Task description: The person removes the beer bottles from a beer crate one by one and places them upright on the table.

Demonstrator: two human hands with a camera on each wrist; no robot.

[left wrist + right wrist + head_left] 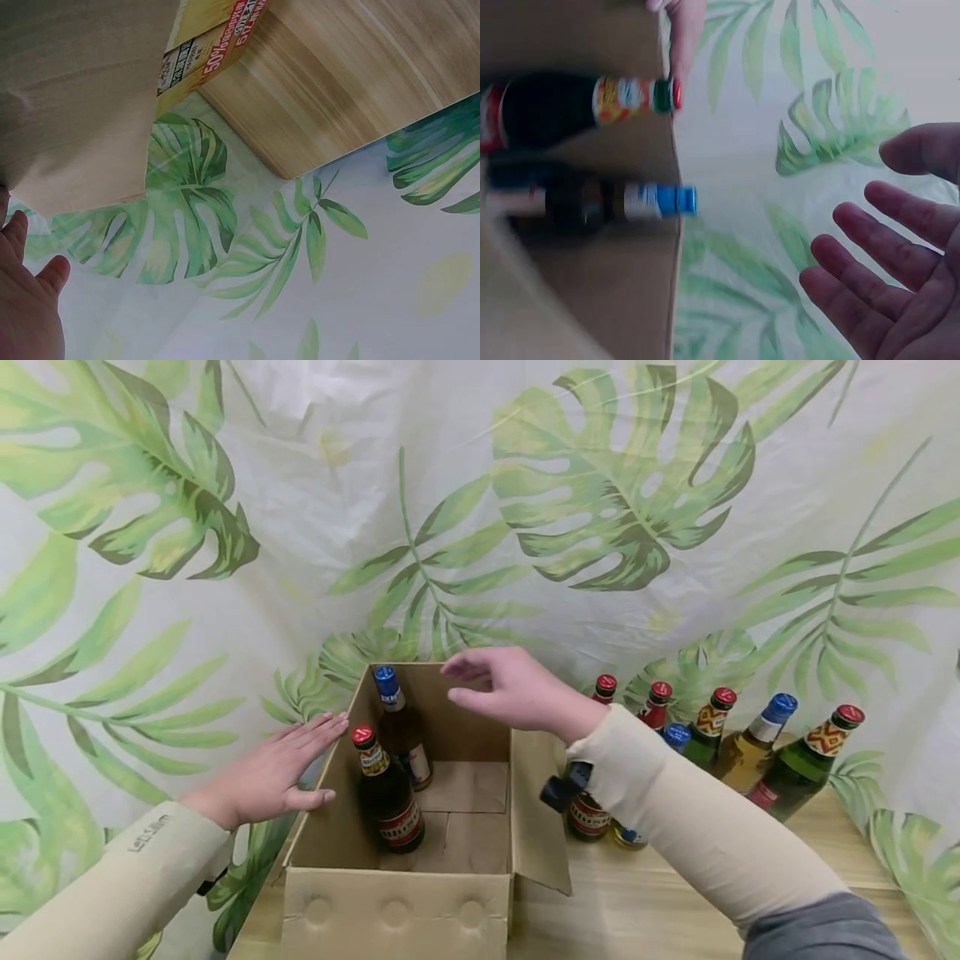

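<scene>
An open cardboard box (396, 914) holds two upright bottles along its left side. The nearer one is a dark beer bottle with a red cap (390, 806); behind it stands a beer bottle with a blue cap (411, 739). My left hand (273, 772) lies against the box's left wall with straight fingers. Above the back right part of the box, my right hand (517, 687) hovers with relaxed fingers and nothing in it. The right wrist view shows that same right hand (900, 262) palm up to the camera, apart from the two bottles.
On the wooden table (637, 910), right of the box, stand several more bottles, among them a green one with a red cap (806, 764) and a clear one with a blue cap (753, 743). A box flap (540, 827) sticks out toward them. A leaf-print cloth (450, 485) hangs behind.
</scene>
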